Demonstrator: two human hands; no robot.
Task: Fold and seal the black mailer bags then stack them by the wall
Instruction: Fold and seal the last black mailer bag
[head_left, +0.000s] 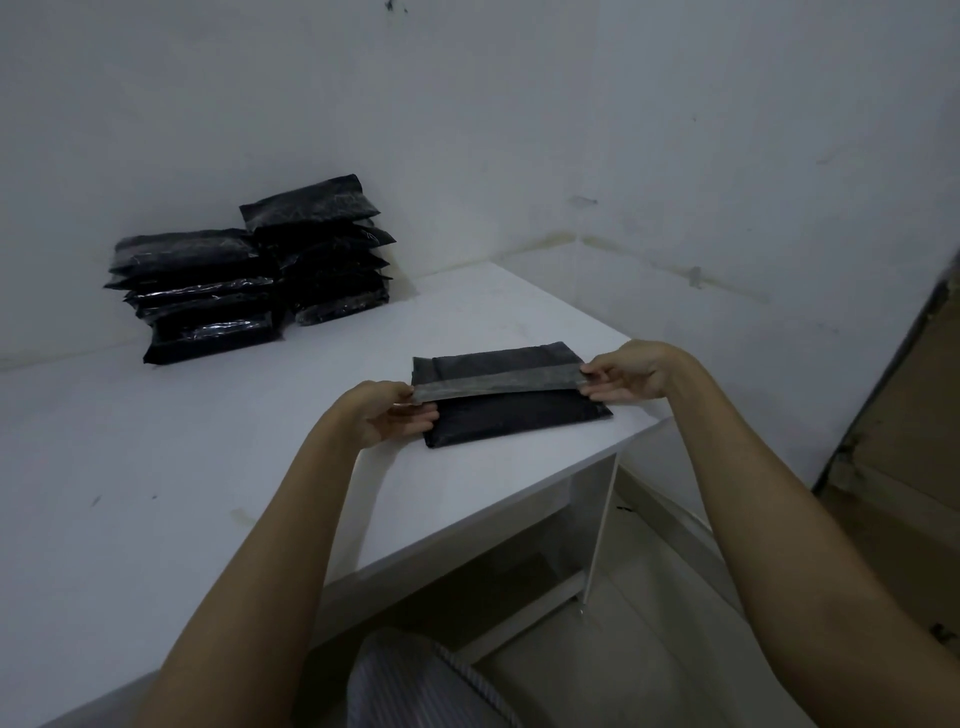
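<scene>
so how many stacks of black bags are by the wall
2: a lower left stack and a taller right stack, touching, on the table against the wall; bags behind may be hidden.

Bare forearms, sleeveless to elbows, grey striped garment (415, 680)

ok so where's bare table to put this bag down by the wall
Bare table lies right of the stacks, along the wall up to the corner. More lies in front of the stacks, left of the left hand. It is crowded only at the stacks and around the held bag.
</scene>
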